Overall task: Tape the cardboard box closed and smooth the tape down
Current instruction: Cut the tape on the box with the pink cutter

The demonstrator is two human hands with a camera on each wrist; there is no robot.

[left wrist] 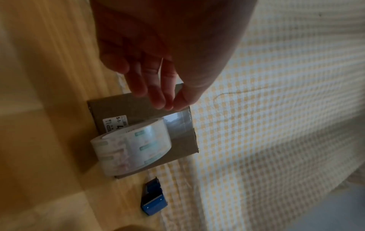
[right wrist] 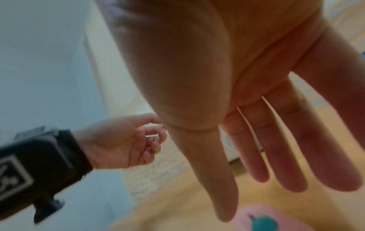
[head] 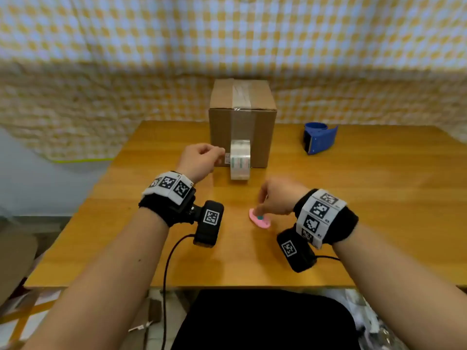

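A brown cardboard box stands at the table's back centre, flaps shut. A strip of clear tape runs over its top and down its front to the tape roll, which sits against the box's front face. My left hand hovers just left of the roll, fingertips drawn toward the thumb, with nothing visible between them. My right hand reaches down with straight fingers onto a small pink cutter with a teal button, lying on the table.
A blue tape dispenser lies to the right of the box. The wooden table has bare surface on both sides of my hands. A yellow checked cloth hangs behind it. The table's front edge is near my lap.
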